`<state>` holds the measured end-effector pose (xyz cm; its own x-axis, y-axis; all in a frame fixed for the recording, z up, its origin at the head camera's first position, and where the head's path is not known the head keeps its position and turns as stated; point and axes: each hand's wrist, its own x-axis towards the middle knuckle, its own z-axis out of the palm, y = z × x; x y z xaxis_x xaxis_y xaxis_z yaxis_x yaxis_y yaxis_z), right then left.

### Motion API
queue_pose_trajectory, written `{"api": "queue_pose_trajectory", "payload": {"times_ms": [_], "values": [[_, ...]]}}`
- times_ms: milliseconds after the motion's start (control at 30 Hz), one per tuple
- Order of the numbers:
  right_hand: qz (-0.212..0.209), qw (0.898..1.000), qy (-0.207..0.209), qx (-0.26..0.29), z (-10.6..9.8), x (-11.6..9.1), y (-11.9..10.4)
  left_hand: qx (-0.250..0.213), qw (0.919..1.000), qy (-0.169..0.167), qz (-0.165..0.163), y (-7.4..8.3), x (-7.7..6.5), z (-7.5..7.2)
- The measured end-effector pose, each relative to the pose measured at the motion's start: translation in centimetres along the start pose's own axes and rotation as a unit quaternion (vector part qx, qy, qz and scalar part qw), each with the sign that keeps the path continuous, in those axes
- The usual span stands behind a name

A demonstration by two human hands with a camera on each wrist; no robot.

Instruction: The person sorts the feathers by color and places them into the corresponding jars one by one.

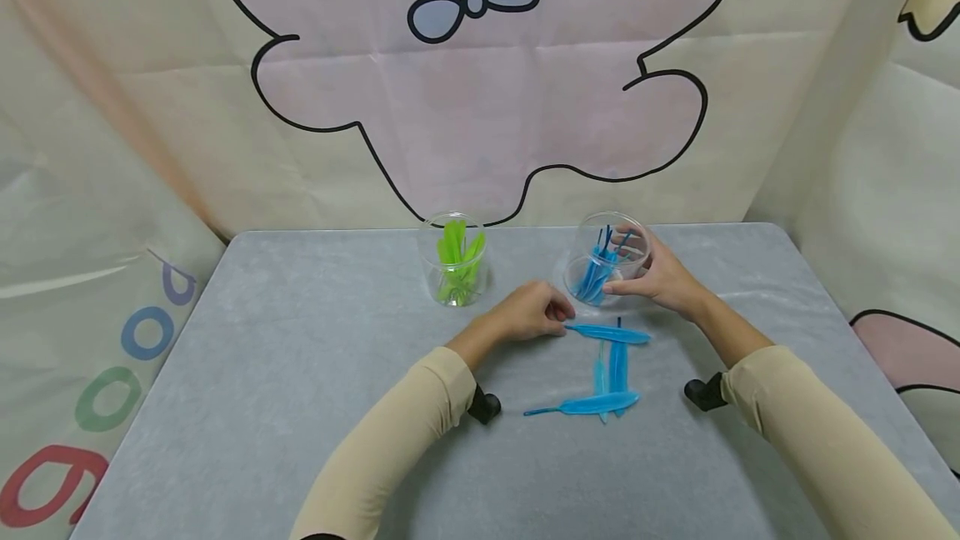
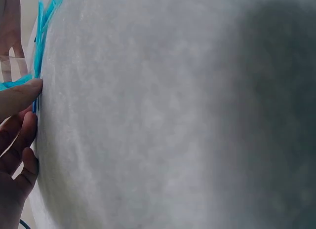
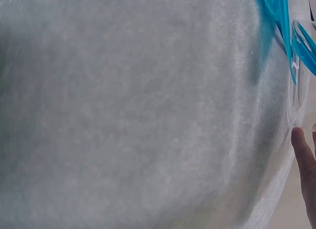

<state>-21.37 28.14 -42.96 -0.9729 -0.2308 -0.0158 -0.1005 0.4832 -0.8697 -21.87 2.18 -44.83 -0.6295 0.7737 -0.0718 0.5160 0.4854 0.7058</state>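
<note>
My left hand pinches the dark quill end of a blue feather that lies crosswise on the table; in the left wrist view, thumb and fingers meet on that quill. My right hand grips a clear plastic cup, thumb low on the near side and fingers behind it. Several blue feathers stand inside, dark quills up. Below the pinched feather, a blue feather and a paler one run lengthwise side by side. Another blue feather lies across their near ends.
A second clear cup with bright green feathers stands to the left at the back of the grey table. Behind the table hangs a printed backdrop. Black wrist mounts stick out from both sleeves.
</note>
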Motion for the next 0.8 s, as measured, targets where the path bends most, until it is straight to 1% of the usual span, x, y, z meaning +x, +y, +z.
{"api": "queue_pose_trajectory", "payload": {"times_ms": [233,367,567,800], "values": [[-0.006,1.0,0.0,-0.002,-0.03,0.07,0.08,-0.01,0.9999,0.01,0.01,-0.58,-0.24,0.2],[-0.012,1.0,-0.001,0.003,-0.08,0.08,0.1,-0.008,0.9997,0.014,0.016,-0.43,-0.44,0.16],[-0.01,1.0,0.0,0.022,-0.02,0.16,0.18,-0.004,0.9994,0.018,0.03,-0.28,-0.6,0.06],[-0.006,1.0,-0.001,0.011,-0.06,0.15,0.2,-0.039,0.9977,0.044,0.032,-0.58,-0.83,-0.34]]}}
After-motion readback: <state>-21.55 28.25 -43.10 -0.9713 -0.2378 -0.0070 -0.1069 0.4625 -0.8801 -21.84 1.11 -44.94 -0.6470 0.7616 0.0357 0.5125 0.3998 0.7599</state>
